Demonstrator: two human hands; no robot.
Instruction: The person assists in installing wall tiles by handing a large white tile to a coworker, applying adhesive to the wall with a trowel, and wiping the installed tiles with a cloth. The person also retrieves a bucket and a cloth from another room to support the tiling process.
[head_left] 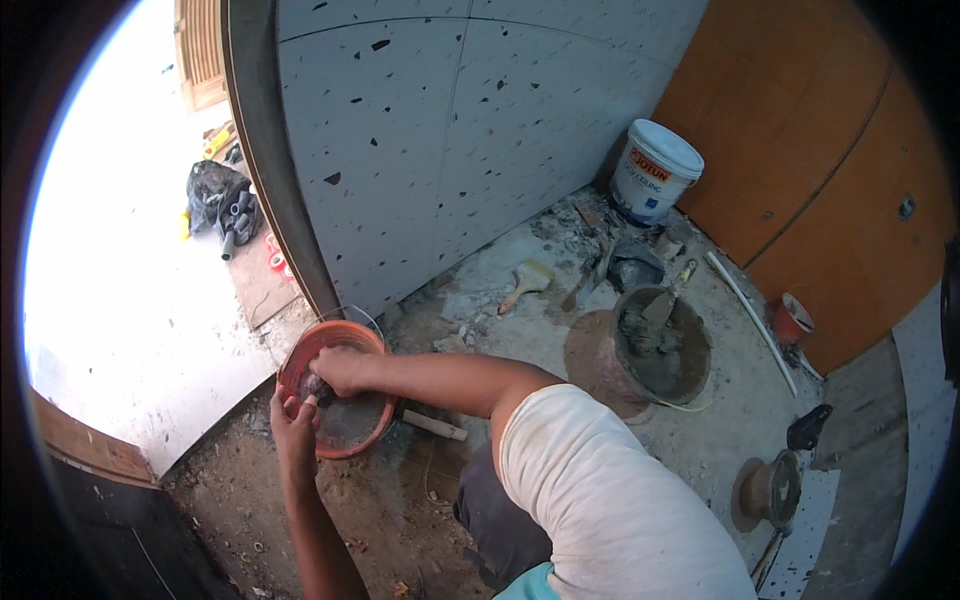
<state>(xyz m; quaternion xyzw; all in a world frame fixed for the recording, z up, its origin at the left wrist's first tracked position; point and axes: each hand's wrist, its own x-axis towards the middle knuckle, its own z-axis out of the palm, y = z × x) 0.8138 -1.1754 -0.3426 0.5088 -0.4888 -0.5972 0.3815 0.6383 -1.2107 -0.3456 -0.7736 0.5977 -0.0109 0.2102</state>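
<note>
Inside the orange bucket [348,332], the right hand [342,370] clutches a dark wad [316,387]; left hand [294,428] at the rim, grip unclear.

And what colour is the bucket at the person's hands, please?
The bucket is reddish orange; the head view, the only one, shows it best.

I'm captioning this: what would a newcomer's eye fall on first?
Probably the orange bucket left of centre, with the right hand inside and the left hand at its rim. Then the white lidded pail in the far corner, and the grey tub right of centre, a trowel in it.
</note>
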